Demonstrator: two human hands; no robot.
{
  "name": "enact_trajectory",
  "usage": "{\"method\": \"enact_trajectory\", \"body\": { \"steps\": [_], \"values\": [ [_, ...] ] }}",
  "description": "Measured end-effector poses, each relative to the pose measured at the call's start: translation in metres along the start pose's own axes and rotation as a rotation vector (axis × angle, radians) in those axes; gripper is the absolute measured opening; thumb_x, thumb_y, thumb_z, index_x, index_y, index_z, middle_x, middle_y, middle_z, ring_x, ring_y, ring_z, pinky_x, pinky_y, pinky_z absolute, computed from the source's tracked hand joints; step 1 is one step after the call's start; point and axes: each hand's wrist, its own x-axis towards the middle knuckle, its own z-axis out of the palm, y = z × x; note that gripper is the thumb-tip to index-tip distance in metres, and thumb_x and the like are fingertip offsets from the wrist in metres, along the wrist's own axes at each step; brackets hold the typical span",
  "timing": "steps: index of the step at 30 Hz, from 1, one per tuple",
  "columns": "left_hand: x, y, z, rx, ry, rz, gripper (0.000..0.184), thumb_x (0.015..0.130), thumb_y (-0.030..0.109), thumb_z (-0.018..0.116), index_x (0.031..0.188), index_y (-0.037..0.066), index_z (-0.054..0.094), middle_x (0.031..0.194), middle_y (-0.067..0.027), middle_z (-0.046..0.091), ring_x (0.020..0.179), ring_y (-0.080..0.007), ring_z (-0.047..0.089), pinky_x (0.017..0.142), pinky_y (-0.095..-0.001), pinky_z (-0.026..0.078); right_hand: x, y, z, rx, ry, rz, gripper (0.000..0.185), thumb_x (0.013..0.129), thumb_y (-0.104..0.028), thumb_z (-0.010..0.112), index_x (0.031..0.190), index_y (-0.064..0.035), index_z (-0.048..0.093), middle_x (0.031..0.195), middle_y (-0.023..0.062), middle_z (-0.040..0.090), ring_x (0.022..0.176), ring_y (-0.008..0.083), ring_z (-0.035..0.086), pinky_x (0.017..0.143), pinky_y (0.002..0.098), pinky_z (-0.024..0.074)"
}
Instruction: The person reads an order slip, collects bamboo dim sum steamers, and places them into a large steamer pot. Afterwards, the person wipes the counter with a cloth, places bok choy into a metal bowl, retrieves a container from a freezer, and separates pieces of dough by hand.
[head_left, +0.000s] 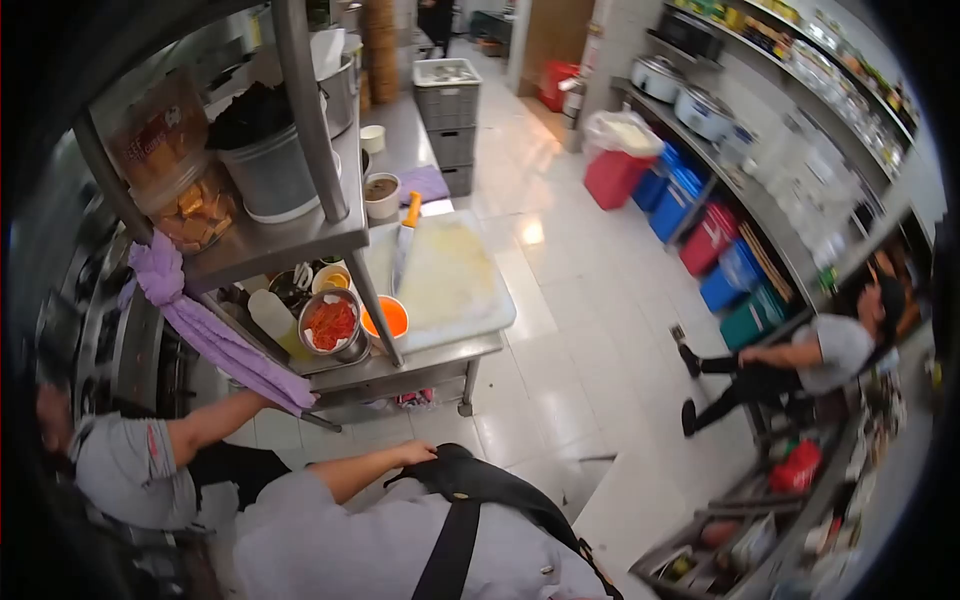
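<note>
Head cam, L hand (416, 453) at blk apron (482, 478), fingers (430, 450) unclear

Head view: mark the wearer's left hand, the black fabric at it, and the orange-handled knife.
Left hand (415, 453): head view, on the back of the hand.
Black fabric (478, 477): head view, on its upper face.
Orange-handled knife (404, 247): head view, on the blade.

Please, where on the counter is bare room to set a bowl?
The widest bare patch is on the white cutting board, right of the orange-handled knife and nearer than the purple cloth. It is crowded at the near left, where the metal bowl and orange container stand together.
</note>
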Motion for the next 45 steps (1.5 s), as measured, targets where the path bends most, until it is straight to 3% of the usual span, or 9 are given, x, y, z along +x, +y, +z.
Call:
{"method": "enact_trajectory", "body": {
  "steps": [4,5,9,13,15,22,28,35,45],
  "values": [
    [0.108,-0.013,0.039,0.173,0.232,0.212,0.044,0.088,0.040,0.050,0.126,0.017,0.053,0.118,-0.0160,0.058,0.117,-0.0368,0.047,0.098,-0.0426,0.038,0.152,0.026,-0.225,-0.063,-0.528,-0.561,0.024,0.074,-0.015,0.069,0.095,-0.0040,0.065,0.094,0.0090,0.067,0.072,0.0170,0.062,0.062,0.0345,0.0512],
    [0.053,0.096,0.000,0.225,0.198,0.054,0.053,0.081,0.054,0.051,0.120,0.019,0.056,0.119,-0.0112,0.056,0.121,-0.0336,0.040,0.095,-0.0518,0.036,0.113,-0.063,-0.283,0.130,-0.325,-0.004,0.019,0.073,-0.011,0.071,0.091,-0.0055,0.067,0.084,0.0059,0.066,0.070,0.0144,0.061,0.059,0.0308,0.0497],
    [0.105,0.168,-0.032,-0.193,0.461,0.804,0.066,0.071,0.024,0.069,0.131,0.006,0.046,0.122,-0.0184,0.052,0.118,-0.0314,0.046,0.102,-0.0357,0.033,0.178,-0.184,-0.412,0.298,-0.044,-0.255,0.027,0.066,-0.005,0.075,0.092,-0.0044,0.067,0.074,0.0048,0.065,0.061,0.0114,0.058,0.048,0.0251,0.0435],
    [0.122,0.307,-0.141,-0.145,-0.102,0.999,0.063,0.078,0.004,0.062,0.137,0.008,0.039,0.126,-0.0095,0.052,0.104,-0.0189,0.052,0.097,-0.0334,0.038,0.277,-0.218,-0.443,0.258,0.272,-0.415,0.034,0.059,0.002,0.077,0.091,-0.0035,0.066,0.065,0.0049,0.062,0.050,0.0104,0.053,0.042,0.0258,0.0408],
    [0.128,0.363,-0.225,-0.397,-0.170,0.681,0.064,0.079,0.011,0.068,0.136,0.008,0.040,0.126,-0.0059,0.052,0.098,-0.0140,0.058,0.089,-0.0327,0.046,0.295,-0.220,-0.460,0.297,0.117,-0.240,0.035,0.057,0.005,0.077,0.091,0.0003,0.065,0.061,0.0042,0.059,0.051,0.0107,0.054,0.041,0.0260,0.0419],
    [0.096,0.445,-0.488,0.336,1.545,0.578,0.039,0.075,0.014,0.064,0.110,0.000,0.056,0.106,-0.0194,0.056,0.105,-0.0356,0.051,0.092,-0.0397,0.043,0.451,-0.078,-0.448,0.285,0.334,-0.078,0.015,0.065,-0.009,0.065,0.074,0.0008,0.070,0.071,0.0151,0.068,0.069,0.0226,0.066,0.063,0.0346,0.0522],
    [-0.027,0.488,-0.635,1.127,2.135,-0.736,0.059,0.074,0.016,0.060,0.129,0.004,0.041,0.133,-0.0199,0.037,0.130,-0.0365,0.028,0.094,-0.0613,0.034,0.530,-0.172,-0.510,0.045,0.546,-0.155,0.017,0.064,-0.013,0.065,0.073,0.0003,0.070,0.074,0.0171,0.068,0.073,0.0254,0.066,0.069,0.0369,0.0519],
    [-0.084,0.507,-0.660,1.262,2.177,-1.395,0.056,0.074,0.017,0.061,0.125,0.003,0.044,0.130,-0.0185,0.042,0.127,-0.0353,0.033,0.090,-0.0609,0.035,0.604,-0.294,-0.659,0.245,0.025,-0.255,0.005,0.068,-0.003,0.060,0.071,0.0009,0.064,0.055,0.0107,0.057,0.046,0.0180,0.058,0.038,0.0328,0.0472],
    [0.007,0.503,-0.774,0.623,1.783,-0.944,0.034,0.082,0.030,0.057,0.101,0.002,0.062,0.111,-0.0173,0.057,0.117,-0.0355,0.044,0.090,-0.0508,0.041,0.764,-0.536,-0.680,-0.232,-0.063,-0.889,0.016,0.070,-0.013,0.067,0.081,-0.0030,0.068,0.072,0.0124,0.066,0.066,0.0216,0.064,0.061,0.0334,0.0528]
  ]
}}
